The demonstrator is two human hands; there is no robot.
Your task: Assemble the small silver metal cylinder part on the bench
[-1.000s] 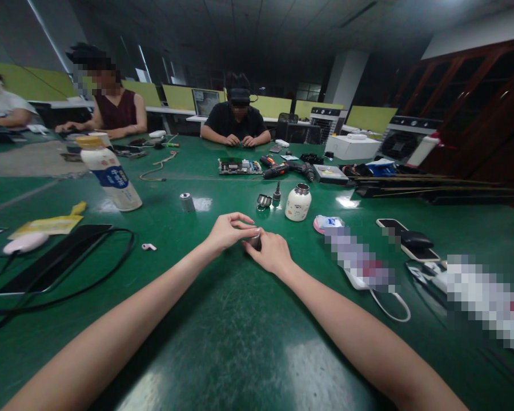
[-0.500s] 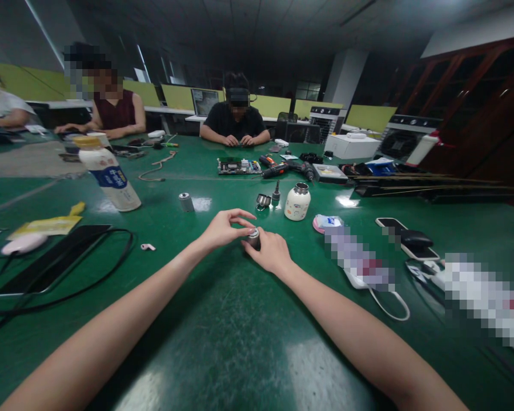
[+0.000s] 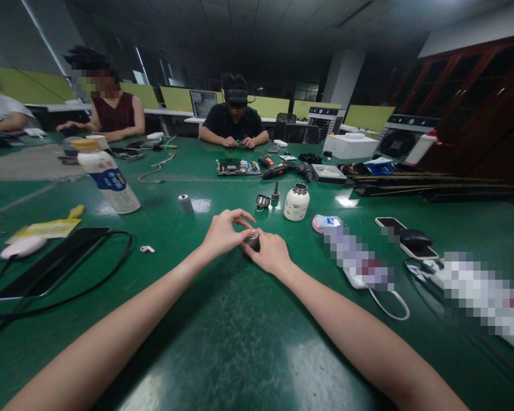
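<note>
Action near the centre of the glossy green tabletop [image 3: 223, 331], and all our attention goes to a small grey metallic cylinder [image 3: 252, 240] caught between our two hands! Our right hand [image 3: 272, 252] curls around it from the right, thumb across the near side, pinching the body snugly. Our left hand [image 3: 227, 231] comes over from the left: thumb tip right at the top of the cylinder, upper fingers arched and spread above it with a visible gap. Is that left hand gripping the top or merely resting there? From this angle, we can't say. The right thumb hides the base, so contact with the table is anybody's guess.

The step in hand, as we read it: right side steadies, left side works at the top. What the next move calls for, we judge, is a firm right grip and a careful left fingertip, since a small, smooth body could slip or turn.

Around us, a second grey cylinder with a pale top [image 3: 185, 204] stands farther left, untouched, and a squat cream bottle with printed figures and a bare metal mouth [image 3: 297, 202] stands farther off to the right.
</note>
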